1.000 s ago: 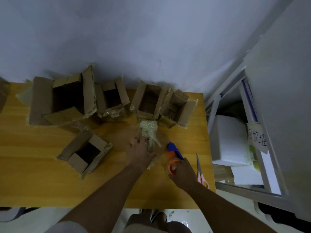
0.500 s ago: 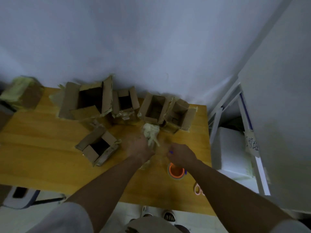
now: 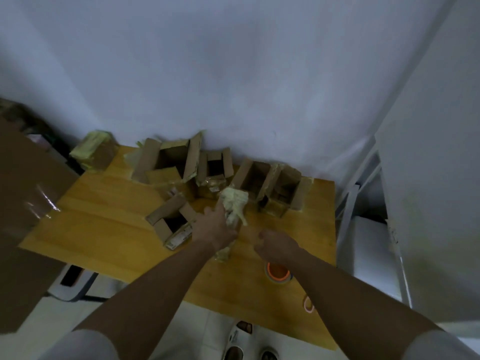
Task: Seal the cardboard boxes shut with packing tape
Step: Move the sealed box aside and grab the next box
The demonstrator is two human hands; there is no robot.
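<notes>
Five open boxes sit on the wooden table [image 3: 104, 229]: four along the wall, e.g. the big box [image 3: 171, 162] at the left end and the rightmost box [image 3: 284, 189], plus a near box [image 3: 171, 220] in front w/ flaps up. None looks sealed yet, so this reads as prep, not taping. Left hand [image 3: 214, 226] reaches fwd, arm nearly straight, fingers curled round a crumpled wad of old tape [image 3: 233, 203] that lies just in front of the wall row. Right hand [image 3: 275, 245] hovers beside it, fingers loosely curled, holding nothing I can see; the wrist partly hides them. Tape roll [image 3: 278, 272] w/ orange core rests on the table just behind that wrist, untouched. Next move probably: get the wad out of the way, fold one box's flaps flat, then bring the roll over. Pink scissor handles [image 3: 309, 306] lie near the table's front edge.
</notes>
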